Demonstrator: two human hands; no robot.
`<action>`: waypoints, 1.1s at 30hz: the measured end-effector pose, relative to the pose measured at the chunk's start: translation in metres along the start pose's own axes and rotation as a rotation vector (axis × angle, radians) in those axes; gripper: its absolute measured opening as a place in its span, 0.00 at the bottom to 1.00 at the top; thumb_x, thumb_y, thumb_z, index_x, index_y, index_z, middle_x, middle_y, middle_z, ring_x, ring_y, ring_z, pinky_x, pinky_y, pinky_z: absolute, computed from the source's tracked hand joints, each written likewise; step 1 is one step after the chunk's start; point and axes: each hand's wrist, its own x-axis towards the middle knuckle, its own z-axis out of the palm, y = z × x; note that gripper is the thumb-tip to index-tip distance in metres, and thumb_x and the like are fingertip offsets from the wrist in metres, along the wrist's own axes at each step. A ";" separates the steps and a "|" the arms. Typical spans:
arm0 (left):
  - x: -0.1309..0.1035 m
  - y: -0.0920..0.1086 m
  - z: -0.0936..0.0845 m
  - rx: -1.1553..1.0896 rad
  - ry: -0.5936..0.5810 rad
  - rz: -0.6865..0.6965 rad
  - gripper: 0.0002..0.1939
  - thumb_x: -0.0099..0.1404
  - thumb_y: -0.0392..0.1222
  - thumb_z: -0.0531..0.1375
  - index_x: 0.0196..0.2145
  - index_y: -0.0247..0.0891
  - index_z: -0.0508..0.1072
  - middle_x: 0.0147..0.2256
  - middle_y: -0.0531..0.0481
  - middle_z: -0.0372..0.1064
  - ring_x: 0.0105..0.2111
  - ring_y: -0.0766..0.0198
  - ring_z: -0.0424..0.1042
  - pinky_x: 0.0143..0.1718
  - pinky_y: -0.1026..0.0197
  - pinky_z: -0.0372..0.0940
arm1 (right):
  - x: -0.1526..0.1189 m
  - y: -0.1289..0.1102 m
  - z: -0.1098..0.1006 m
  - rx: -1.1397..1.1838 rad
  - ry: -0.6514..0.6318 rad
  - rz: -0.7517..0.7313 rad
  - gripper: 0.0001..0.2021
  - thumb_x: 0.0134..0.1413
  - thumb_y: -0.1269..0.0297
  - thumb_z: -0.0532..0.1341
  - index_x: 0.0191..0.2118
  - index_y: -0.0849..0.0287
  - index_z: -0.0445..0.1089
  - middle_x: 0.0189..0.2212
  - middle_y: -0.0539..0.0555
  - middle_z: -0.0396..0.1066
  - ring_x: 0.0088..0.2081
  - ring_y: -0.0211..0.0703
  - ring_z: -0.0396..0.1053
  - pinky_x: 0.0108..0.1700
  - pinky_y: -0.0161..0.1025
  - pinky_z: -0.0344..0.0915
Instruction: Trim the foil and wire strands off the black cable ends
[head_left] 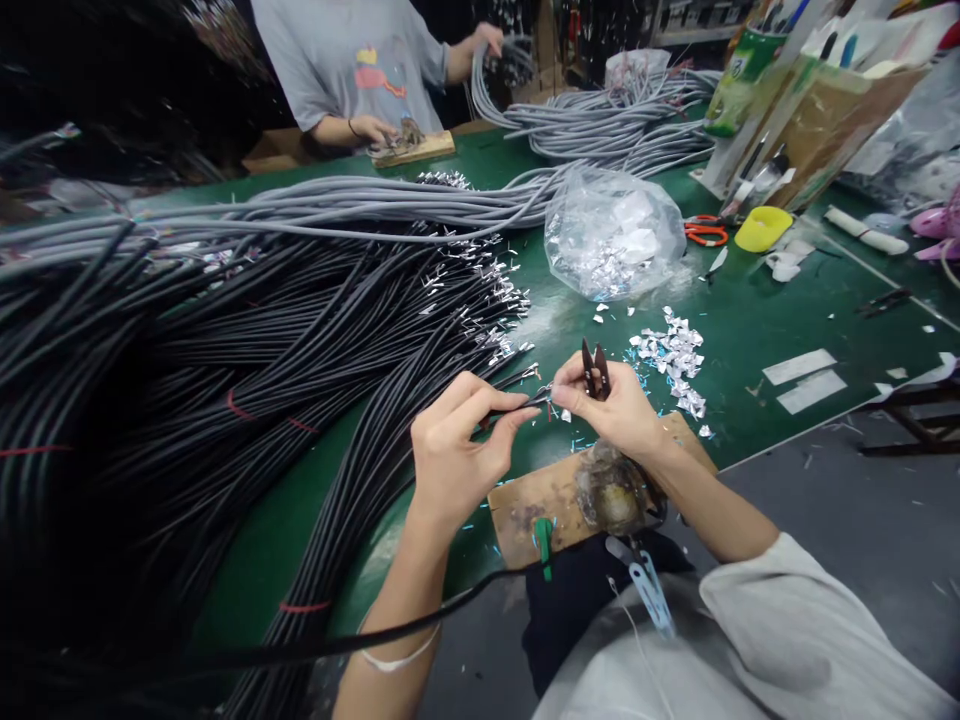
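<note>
My left hand (pixel 459 440) is closed in a pinch on a black cable (pixel 535 399) just short of its stripped end. At that end, the thumb and forefinger of my right hand (pixel 624 412) press together on thin wires or foil, too small to make out fully. Tucked in the same right hand is a pair of dark snips (pixel 595 370), blades pointing up and apart. Below my right hand, a wooden board (pixel 525 510) carries a rounded, grimy metal fixture (pixel 611 490) and a green clip (pixel 543 540).
Bundles of black cables (pixel 300 350) with stripped ends cover the left, grey cables (pixel 360 205) behind them. Foil scraps (pixel 671 350) lie right of my hands, near a clear plastic bag (pixel 615 235) and orange-handled scissors (pixel 705 232). Across the green table (pixel 750 310), another person (pixel 375 70) handles grey cable.
</note>
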 end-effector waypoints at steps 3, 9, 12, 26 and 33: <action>-0.001 -0.002 0.002 0.051 -0.050 -0.002 0.02 0.58 0.36 0.64 0.29 0.35 0.75 0.25 0.53 0.67 0.24 0.72 0.65 0.24 0.68 0.60 | -0.002 0.000 0.002 -0.180 0.136 -0.208 0.07 0.52 0.64 0.63 0.28 0.60 0.68 0.27 0.50 0.63 0.24 0.33 0.55 0.27 0.35 0.53; -0.002 -0.003 0.002 0.076 -0.094 0.049 0.03 0.61 0.37 0.62 0.32 0.36 0.75 0.26 0.52 0.69 0.24 0.71 0.66 0.27 0.68 0.61 | 0.001 0.003 0.002 0.123 -0.032 0.001 0.12 0.52 0.58 0.63 0.27 0.60 0.64 0.23 0.46 0.57 0.21 0.31 0.50 0.23 0.34 0.49; 0.000 -0.005 0.001 -0.058 -0.180 0.048 0.04 0.62 0.37 0.60 0.31 0.35 0.75 0.25 0.52 0.68 0.23 0.71 0.64 0.25 0.67 0.58 | 0.003 0.004 0.000 0.405 -0.263 0.114 0.15 0.53 0.51 0.59 0.28 0.59 0.61 0.22 0.44 0.51 0.19 0.30 0.44 0.19 0.33 0.42; 0.002 0.002 0.000 -0.324 -0.417 -0.319 0.23 0.67 0.45 0.51 0.16 0.35 0.61 0.15 0.56 0.52 0.17 0.73 0.49 0.19 0.65 0.46 | 0.000 -0.003 -0.009 -0.255 0.388 -0.288 0.06 0.57 0.70 0.57 0.29 0.58 0.63 0.27 0.49 0.60 0.27 0.35 0.58 0.29 0.36 0.55; 0.002 0.002 -0.003 -0.269 -0.387 -0.280 0.22 0.66 0.45 0.52 0.17 0.35 0.62 0.15 0.56 0.54 0.17 0.73 0.50 0.20 0.65 0.46 | -0.001 -0.003 -0.001 -0.068 0.045 -0.207 0.08 0.54 0.63 0.61 0.28 0.59 0.65 0.27 0.48 0.61 0.24 0.32 0.55 0.24 0.34 0.50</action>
